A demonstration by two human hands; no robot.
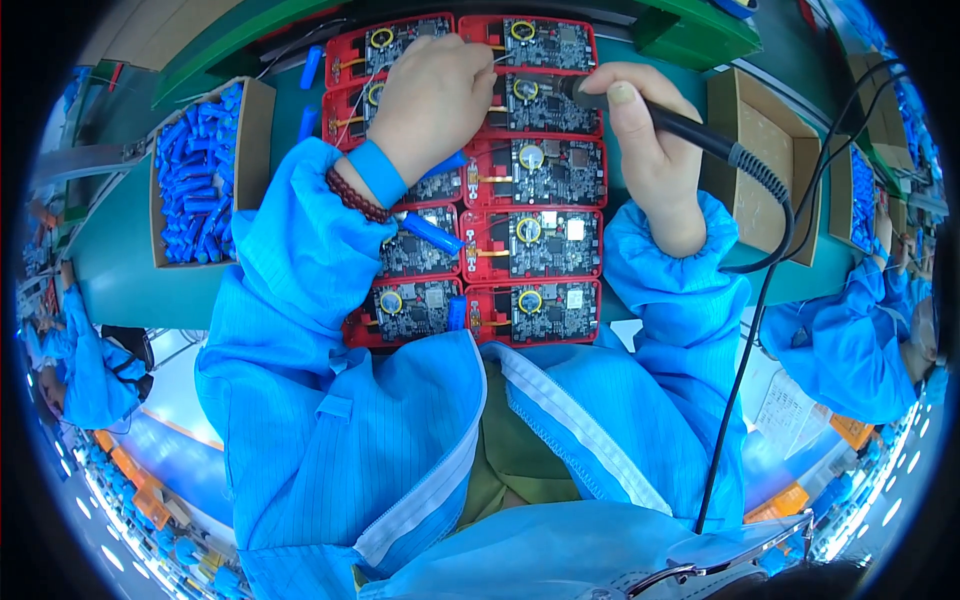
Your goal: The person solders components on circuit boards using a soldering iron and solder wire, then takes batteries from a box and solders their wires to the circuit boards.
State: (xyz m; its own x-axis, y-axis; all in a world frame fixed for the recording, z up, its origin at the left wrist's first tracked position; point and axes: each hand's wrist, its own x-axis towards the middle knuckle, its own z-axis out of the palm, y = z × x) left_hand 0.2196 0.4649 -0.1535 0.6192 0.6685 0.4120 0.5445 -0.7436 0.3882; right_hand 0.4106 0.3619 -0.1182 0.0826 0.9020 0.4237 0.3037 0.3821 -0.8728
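My right hand (652, 150) is closed around the black handle of a soldering iron (697, 135), held low at the right edge of the upper trays. Its tip is too small to make out. My left hand (435, 100) is bent over the upper trays with its fingers pressed together. What they pinch is hidden, though a thin pale wire runs close by. Beneath both hands, red plastic trays (604, 178) stand in two columns, each holding a dark circuit board (572, 180) with a round yellow-ringed part. A blue cylinder (432, 233) lies tilted across the left column.
At the left, a cardboard box (257, 140) holds many blue cylinders (195, 185). Another cardboard box (775, 190) stands at the right, beside the iron's black cable (792, 215). Green framing (695, 30) borders the far side. Blue-sleeved people sit on both sides.
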